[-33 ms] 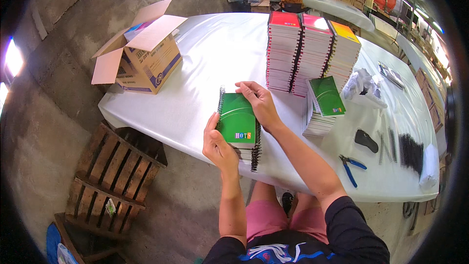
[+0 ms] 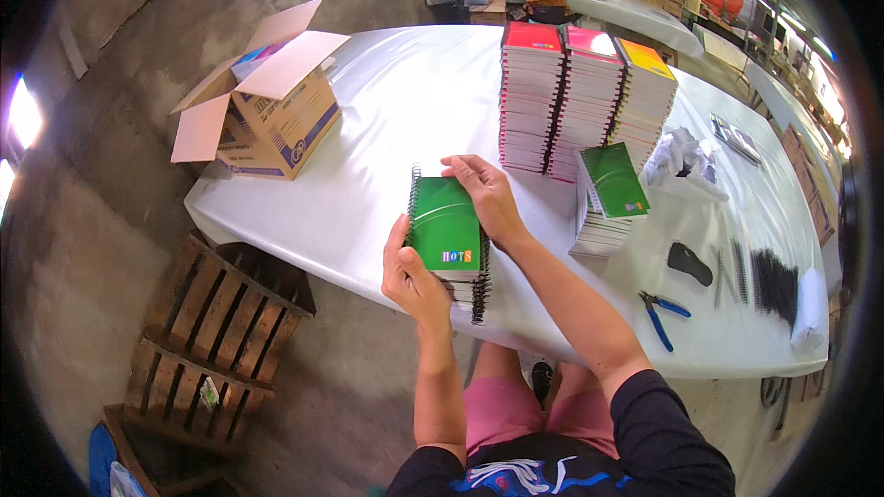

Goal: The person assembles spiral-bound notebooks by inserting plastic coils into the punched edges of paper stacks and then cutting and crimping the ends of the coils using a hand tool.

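In front of me on the white-covered table is a small stack of green-covered spiral notebooks (image 2: pixel 444 221), with black wire coils showing along both its left and right sides. My left hand (image 2: pixel 414 278) cups the stack's lower left side, its fingers pressed along that edge. At the upper right corner, my right hand (image 2: pixel 485 201) bends its fingers over the far edge, its palm against the right side. Between them the two hands hold the stack. To the right, another green notebook (image 2: pixel 615 179) lies on a pile of unbound-looking page blocks (image 2: pixel 599 232).
Tall stacks of red (image 2: pixel 532 97), pink (image 2: pixel 589 101) and yellow-topped notebooks (image 2: pixel 646 92) stand behind. An open carton (image 2: pixel 281 120) sits at the far left. Blue-handled pliers (image 2: pixel 658 320), a dark flat pad (image 2: pixel 689 263) and black coils (image 2: pixel 773 285) lie right. A wooden slatted chair (image 2: pixel 216 340) stands left.
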{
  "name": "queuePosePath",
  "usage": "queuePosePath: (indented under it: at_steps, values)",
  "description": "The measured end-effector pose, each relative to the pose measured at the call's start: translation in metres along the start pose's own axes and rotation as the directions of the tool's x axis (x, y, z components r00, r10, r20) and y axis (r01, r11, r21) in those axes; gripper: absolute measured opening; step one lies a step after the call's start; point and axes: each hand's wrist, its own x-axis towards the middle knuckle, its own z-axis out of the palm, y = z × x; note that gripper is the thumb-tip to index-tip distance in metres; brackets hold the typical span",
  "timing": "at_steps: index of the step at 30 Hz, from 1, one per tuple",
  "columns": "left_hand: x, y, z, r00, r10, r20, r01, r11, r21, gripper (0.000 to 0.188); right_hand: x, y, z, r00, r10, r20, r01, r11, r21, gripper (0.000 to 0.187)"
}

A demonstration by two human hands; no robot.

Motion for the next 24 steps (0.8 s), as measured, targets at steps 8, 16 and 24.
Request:
queuePosePath:
  at_steps: [8, 16, 24]
  values:
    - [0.004, 0.012, -0.026, 0.967, 0.150, -0.207, -0.138, 0.988, 0.075, 0.072, -0.017, -0.030, -0.079, 0.727, -0.686, -0.042, 0.190, 0.260, -0.947, 0.048]
    - [-0.039, 0.108, -0.002, 0.751, 0.618, -0.231, -0.651, 0.752, -0.107, 0.041, -0.064, -0.049, -0.229, 0.841, 0.195, -0.505, -0.486, 0.685, -0.544, 0.072]
    - [-0.083, 0.092, 0.059, 0.872, 0.150, 0.466, -0.057, 0.977, -0.207, 0.030, -0.072, -0.055, -0.243, 0.828, 0.090, -0.554, -0.420, 0.753, -0.507, 0.087]
